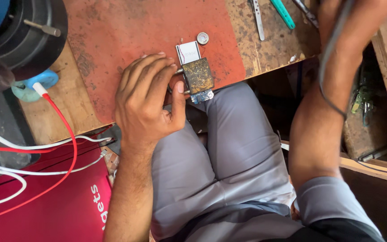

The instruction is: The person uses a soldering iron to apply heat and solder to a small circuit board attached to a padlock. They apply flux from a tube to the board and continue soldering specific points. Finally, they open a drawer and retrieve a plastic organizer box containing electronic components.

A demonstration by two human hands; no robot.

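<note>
Worn wood makes up the bench across the top of the head view, with a reddish-brown mat (148, 31) laid over its middle. At the mat's lower edge, near the centre of the frame, sits a small brown-crusted holder block (198, 75) with a blue circuit board (202, 96) peeking out beneath it and a white flat part (188, 51) just above. Your left hand (146, 101) rests beside the block, fingers curled, thumb tip pressed to its left edge; it steadies the block rather than clasping it. Keep that thumb pressure firm and low so the board cannot slide off the mat's edge toward your lap.

Your right hand (352, 20) is raised at the upper right, a dark cable (330, 67) trailing down the forearm; whether it grips anything I cannot tell, since the fingers leave the frame. Mind that the cable does not drag over the tweezers (257, 18) and the teal-handled tool (283, 13) lying nearby. A small round disc (203, 38) lies just above the white part.
</note>
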